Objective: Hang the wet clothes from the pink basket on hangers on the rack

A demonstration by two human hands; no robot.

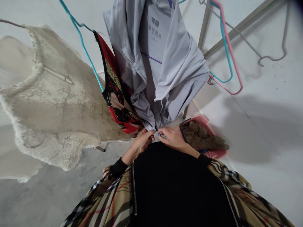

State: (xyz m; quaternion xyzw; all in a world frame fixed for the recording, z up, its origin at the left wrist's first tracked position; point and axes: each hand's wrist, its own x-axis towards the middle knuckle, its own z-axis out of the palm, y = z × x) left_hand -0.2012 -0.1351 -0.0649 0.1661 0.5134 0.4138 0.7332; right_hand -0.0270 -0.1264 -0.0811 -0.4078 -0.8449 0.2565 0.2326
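A light grey hooded jacket (180,69) hangs in front of me, its front parted so the printed inside of the back shows. A purple hanger (151,58) is partly visible inside it. At the jacket's lower front edge, my left hand (144,138) pinches the cloth. Close beside it, my right hand (169,137) pinches the other side of the same hem, fingertips nearly meeting the left ones. Whatever small fastening lies between the fingers is too small to make out.
A red and black patterned garment (120,101) and a cream lace top (54,101) hang at left. Blue and pink hangers (233,63) hang at right, near a metal bar (239,30). A pink basket (201,119) with brown cloth (201,135) stands low by the white wall.
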